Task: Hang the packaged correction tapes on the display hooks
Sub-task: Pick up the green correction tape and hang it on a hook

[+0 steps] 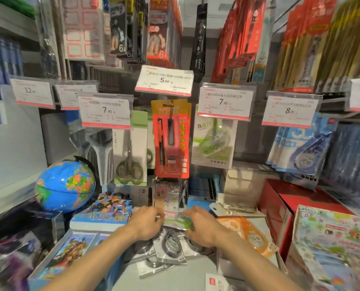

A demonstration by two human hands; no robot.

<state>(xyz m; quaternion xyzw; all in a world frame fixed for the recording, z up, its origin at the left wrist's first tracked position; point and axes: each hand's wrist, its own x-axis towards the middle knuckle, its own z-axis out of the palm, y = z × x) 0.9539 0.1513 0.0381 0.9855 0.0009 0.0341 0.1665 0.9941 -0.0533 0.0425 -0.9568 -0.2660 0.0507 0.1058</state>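
Clear plastic with a green tint is sitting between both hands: a packaged correction tape (176, 220), held low over the counter (175, 276). Left hand (146, 222) is pinching its left edge, fingers curled in toward the pack; right hand (204, 226) is gripping the right edge, thumb side facing the left hand. Motion blur is softening the fingertips, so exact finger placement is not readable.

Pack is lying roughly flat, long axis running away from the body toward the display. Hang-hole end cannot be made out.

Beneath the hands, a loose pile of clear packs (170, 248) with dark round contents is resting on the counter. Just right of the right hand, an orange pack (248, 229) is lying flat.

Key relation: the matching green correction tape pack (213, 143) is hanging well above and right of the hands, under the 7.90 price tag (225, 101). That hook is lying on the right hand's side, so the right hand is nearer. Judgement: the pack needs lifting up and rightward, and tilting upright so its top end faces the hook tip.

Further out: red pen pack (170, 139) hanging directly above the hands, scissors pack (130, 152) left of it, globe (65, 187) at far left.
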